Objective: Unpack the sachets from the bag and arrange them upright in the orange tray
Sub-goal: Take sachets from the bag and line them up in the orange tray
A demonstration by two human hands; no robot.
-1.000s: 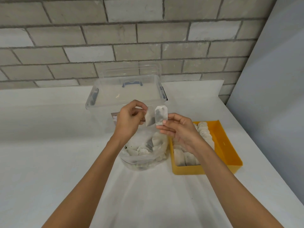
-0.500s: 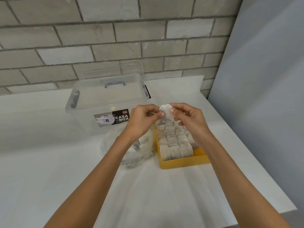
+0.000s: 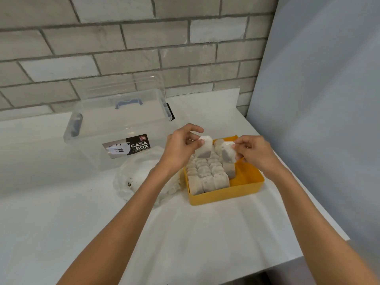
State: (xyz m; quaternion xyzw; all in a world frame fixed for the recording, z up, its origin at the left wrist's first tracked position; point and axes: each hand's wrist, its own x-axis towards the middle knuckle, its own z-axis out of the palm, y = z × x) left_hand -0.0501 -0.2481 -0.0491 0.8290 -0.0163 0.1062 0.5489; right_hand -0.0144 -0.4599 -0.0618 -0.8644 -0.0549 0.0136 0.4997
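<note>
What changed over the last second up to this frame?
The hands carried two sachets from above the bag to above the orange tray, then drew apart: the left hand now pinches one sachet, the right hand a second sachet. Bag, tray and clear box stayed put.

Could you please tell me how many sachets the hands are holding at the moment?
2: a left sachet pinched by the left hand, a right sachet pinched by the right hand, both above the tray.

Bright, even light; soft shadows; wide-angle bending at edges.
</note>
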